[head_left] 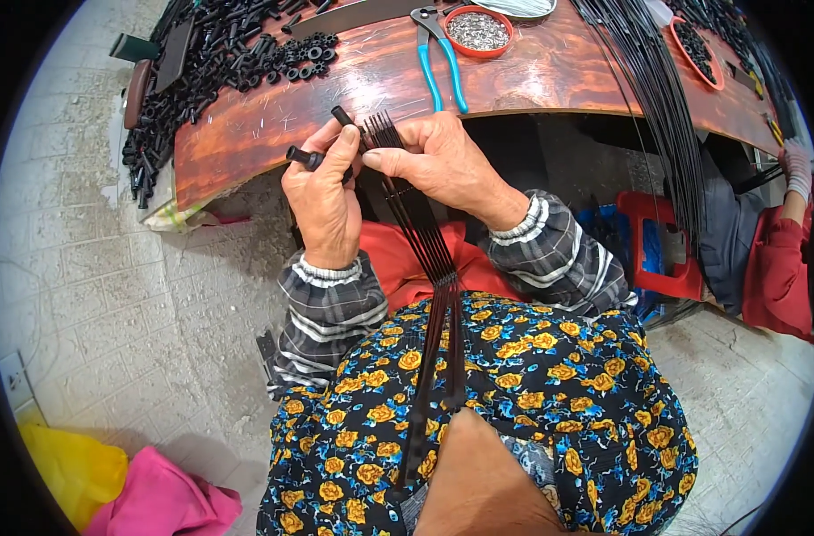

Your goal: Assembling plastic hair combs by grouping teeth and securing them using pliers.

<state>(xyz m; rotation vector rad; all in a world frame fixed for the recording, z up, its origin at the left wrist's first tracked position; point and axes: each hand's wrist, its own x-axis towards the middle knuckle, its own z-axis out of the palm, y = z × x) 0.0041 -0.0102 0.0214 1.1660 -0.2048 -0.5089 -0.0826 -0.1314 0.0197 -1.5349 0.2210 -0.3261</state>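
Note:
My left hand (325, 201) is closed around black plastic tube fittings. One flanged fitting (305, 158) pokes out to the left, and another black tube end (342, 115) shows above the thumb. My right hand (451, 168) pinches a fan of thin black ribs (429, 246) near their upper ends, close beside the left fingertips. From there the ribs run down over my lap, gathered at a joint and then spreading into two strands. What lies between the fingertips of both hands is partly hidden.
A wooden table (237, 143) spans the far side, bearing a heap of black fittings (237, 49), blue-handled pliers (431, 76) and a red bowl (484, 54) of small metal bits. Long black rods (661, 98) hang over its edge at right. Beyond them are a red stool (634, 210) and another person's sleeve (777, 277).

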